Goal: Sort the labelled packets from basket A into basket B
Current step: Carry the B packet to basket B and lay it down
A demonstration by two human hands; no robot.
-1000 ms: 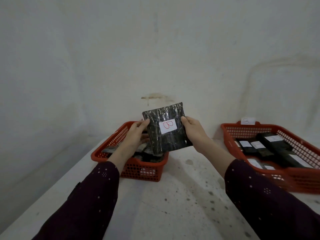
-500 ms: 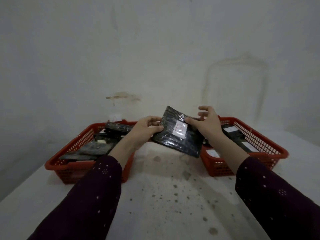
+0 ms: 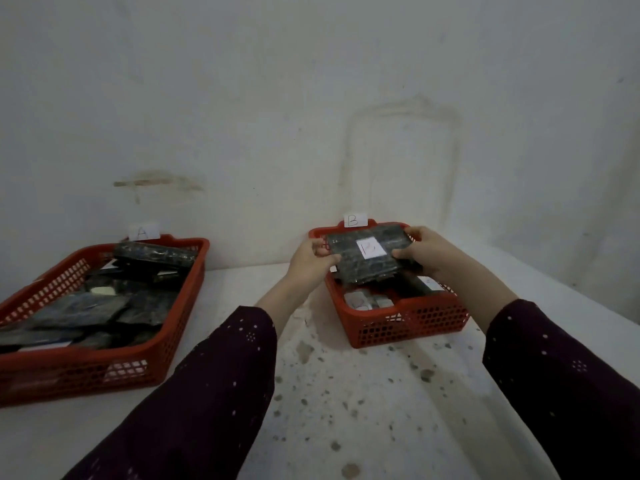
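Underneath lay a white speckled tabletop (image 3: 346,393) against a stained white wall (image 3: 311,98). Red perforated plastic baskets, two: basket A (image 3: 173,306), heaped with dark packets (image 3: 86,310), uncounted; basket B (image 3: 408,320), well apart to its right. One dark glossy rectangular packet (image 3: 367,265) with a white B label was held over basket B; left hand (image 3: 308,261) pinched its left edge, right hand (image 3: 426,252) its right, fingers curled onto it.

Left basket (image 3: 86,368), lower left of frame: red-orange plastic, perforated lattice walls. Right basket (image 3: 408,323), centre right: same red-orange, same lattice. Packet (image 3: 363,268), centre: glossy black, mottled grey-green. Its label (image 3: 370,248): white, dark handwritten letter. Sleeves (image 3: 207,393): dark plum, scattered pale dots. Table (image 3: 346,410): off-white, dark speckles. Wall (image 3: 311,98): off-white, brownish streak mid left.
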